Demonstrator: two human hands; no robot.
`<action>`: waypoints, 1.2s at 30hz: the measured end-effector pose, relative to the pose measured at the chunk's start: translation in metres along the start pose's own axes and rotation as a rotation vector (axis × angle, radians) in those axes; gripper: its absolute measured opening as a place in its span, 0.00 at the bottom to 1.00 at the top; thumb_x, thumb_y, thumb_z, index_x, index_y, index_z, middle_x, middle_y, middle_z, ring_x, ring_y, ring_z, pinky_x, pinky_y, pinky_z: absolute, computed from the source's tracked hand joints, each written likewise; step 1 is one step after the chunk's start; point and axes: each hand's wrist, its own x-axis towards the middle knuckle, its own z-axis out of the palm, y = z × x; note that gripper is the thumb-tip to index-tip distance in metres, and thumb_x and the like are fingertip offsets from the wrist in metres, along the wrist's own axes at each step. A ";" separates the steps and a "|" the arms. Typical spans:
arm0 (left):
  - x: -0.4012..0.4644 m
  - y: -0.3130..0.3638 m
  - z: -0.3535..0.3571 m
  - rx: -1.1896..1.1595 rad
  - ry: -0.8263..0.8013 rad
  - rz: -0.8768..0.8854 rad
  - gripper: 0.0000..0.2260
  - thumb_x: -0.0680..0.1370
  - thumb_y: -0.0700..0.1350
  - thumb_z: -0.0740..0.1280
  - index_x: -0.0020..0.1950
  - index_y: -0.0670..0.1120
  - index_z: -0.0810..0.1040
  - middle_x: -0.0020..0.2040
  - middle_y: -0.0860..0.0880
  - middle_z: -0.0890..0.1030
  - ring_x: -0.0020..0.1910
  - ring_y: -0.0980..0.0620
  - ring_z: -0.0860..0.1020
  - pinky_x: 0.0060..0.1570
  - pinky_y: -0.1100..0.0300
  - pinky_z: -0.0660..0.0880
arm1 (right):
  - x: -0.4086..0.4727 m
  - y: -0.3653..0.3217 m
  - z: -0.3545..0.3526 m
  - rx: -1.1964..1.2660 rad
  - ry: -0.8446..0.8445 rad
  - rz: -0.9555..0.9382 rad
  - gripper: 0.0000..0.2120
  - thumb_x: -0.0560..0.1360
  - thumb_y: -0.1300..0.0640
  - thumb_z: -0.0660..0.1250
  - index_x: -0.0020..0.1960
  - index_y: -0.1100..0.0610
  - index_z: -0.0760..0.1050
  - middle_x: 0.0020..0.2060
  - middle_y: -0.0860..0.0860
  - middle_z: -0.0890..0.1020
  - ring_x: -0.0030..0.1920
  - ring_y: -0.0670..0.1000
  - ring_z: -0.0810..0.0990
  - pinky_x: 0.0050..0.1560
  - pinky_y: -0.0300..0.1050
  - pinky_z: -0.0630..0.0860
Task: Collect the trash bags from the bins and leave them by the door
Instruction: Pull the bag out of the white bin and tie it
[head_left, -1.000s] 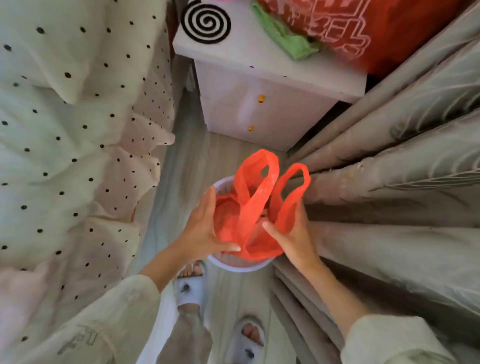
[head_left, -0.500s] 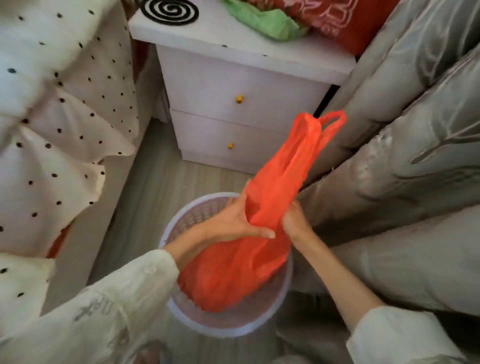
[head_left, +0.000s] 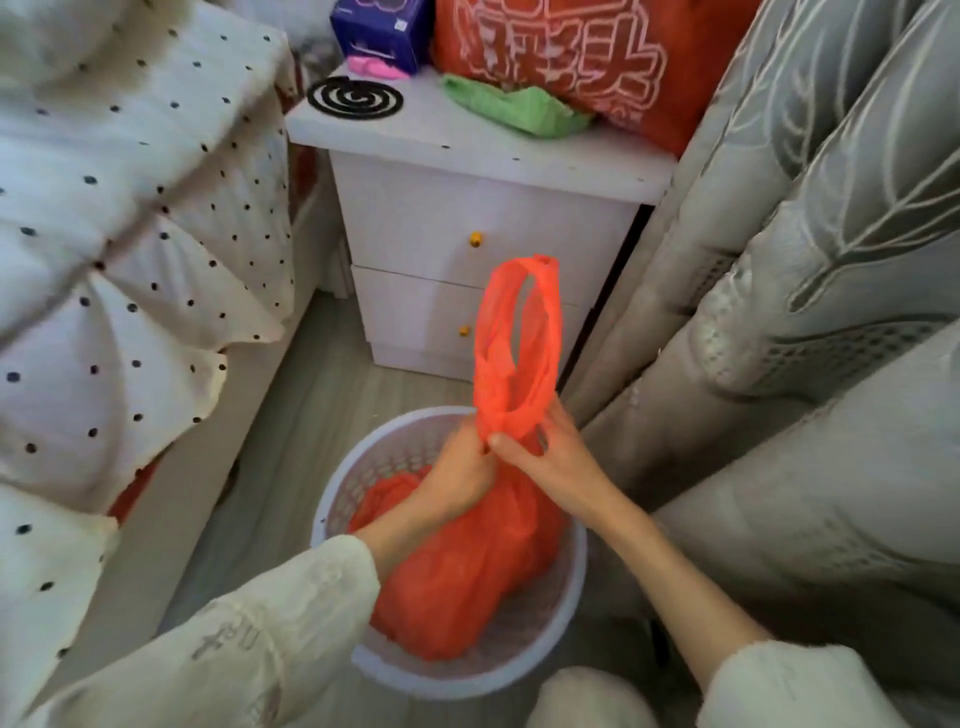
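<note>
An orange plastic trash bag (head_left: 467, 571) sits in a white perforated bin (head_left: 563, 613) on the floor. Its two handles (head_left: 519, 332) stand up together above the bin. My left hand (head_left: 457, 473) and my right hand (head_left: 550, 457) both grip the gathered neck of the bag just below the handles, fingers curled round the plastic. The bag's lower body bulges inside the bin.
A white two-drawer nightstand (head_left: 467, 228) stands just behind the bin, carrying a mosquito coil (head_left: 355, 97), a green cloth (head_left: 514, 111) and a red bag (head_left: 566, 57). A dotted bedspread (head_left: 130, 249) hangs on the left; grey curtains (head_left: 805, 260) fill the right.
Both hands gathered the two handles together and moved to the bag's neck. The view has pulled back, showing more of the nightstand.
</note>
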 end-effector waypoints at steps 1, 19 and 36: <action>-0.002 0.001 0.000 0.103 -0.076 0.008 0.22 0.73 0.47 0.54 0.60 0.37 0.75 0.60 0.43 0.78 0.62 0.48 0.74 0.59 0.61 0.69 | 0.004 -0.003 0.006 0.072 0.032 -0.014 0.34 0.65 0.38 0.66 0.64 0.57 0.72 0.65 0.55 0.75 0.69 0.51 0.68 0.73 0.49 0.60; -0.073 -0.091 -0.073 0.332 0.101 -0.302 0.24 0.80 0.44 0.54 0.74 0.42 0.51 0.74 0.40 0.60 0.73 0.45 0.61 0.69 0.61 0.56 | 0.020 -0.014 0.037 1.077 0.071 0.321 0.23 0.81 0.44 0.44 0.32 0.55 0.60 0.13 0.44 0.57 0.13 0.43 0.55 0.21 0.32 0.62; -0.066 -0.095 -0.061 0.237 0.290 -0.313 0.24 0.74 0.33 0.57 0.69 0.48 0.63 0.61 0.42 0.72 0.56 0.42 0.76 0.57 0.50 0.74 | 0.013 -0.031 0.020 1.251 0.092 0.389 0.17 0.67 0.55 0.52 0.19 0.52 0.63 0.12 0.45 0.56 0.13 0.44 0.54 0.18 0.31 0.56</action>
